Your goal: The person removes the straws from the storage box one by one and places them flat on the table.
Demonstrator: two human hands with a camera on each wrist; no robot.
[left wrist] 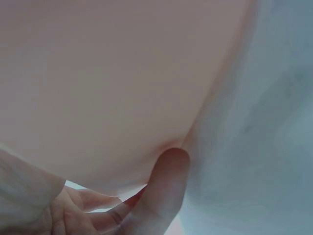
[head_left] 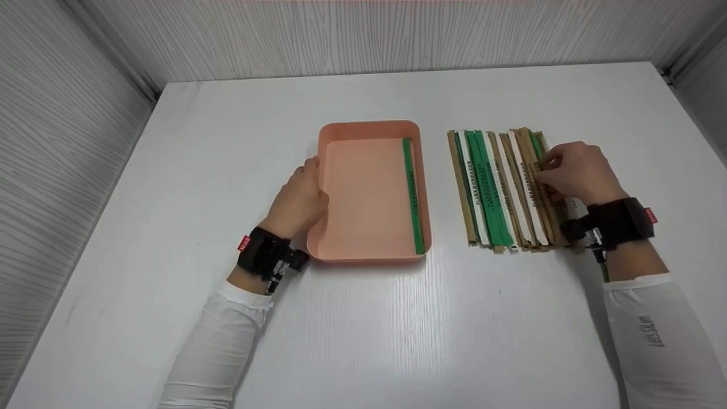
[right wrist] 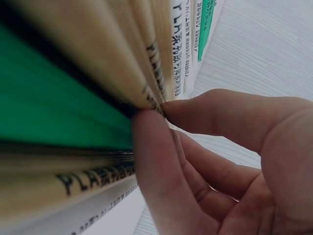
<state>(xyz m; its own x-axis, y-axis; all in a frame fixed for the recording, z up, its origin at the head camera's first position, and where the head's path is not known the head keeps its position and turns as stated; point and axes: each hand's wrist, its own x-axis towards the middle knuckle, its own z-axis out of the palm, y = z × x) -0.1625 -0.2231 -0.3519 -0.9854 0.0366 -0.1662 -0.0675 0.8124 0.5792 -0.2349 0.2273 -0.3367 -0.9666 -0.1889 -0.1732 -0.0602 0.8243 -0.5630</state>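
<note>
A shallow pink tray (head_left: 369, 199) lies on the table, with one green paper-wrapped straw (head_left: 413, 196) lengthwise along its right wall. My left hand (head_left: 298, 199) grips the tray's left side; in the left wrist view the thumb (left wrist: 168, 181) presses the pink wall. To the right, brown, white and green wrapped straws (head_left: 488, 187) lie side by side in a row. My right hand (head_left: 582, 173) is at the row's right end. Up close, its thumb and forefinger pinch a brown wrapped straw (right wrist: 122, 63) beside a green one (right wrist: 58, 103). Part of the row is hidden under this hand.
The white table (head_left: 363, 329) runs up to a pale wood-grain panel (head_left: 363, 37) at the back, with similar panels at both sides. A strip of bare tabletop separates the tray from the row of straws. Both wrists wear black camera bands.
</note>
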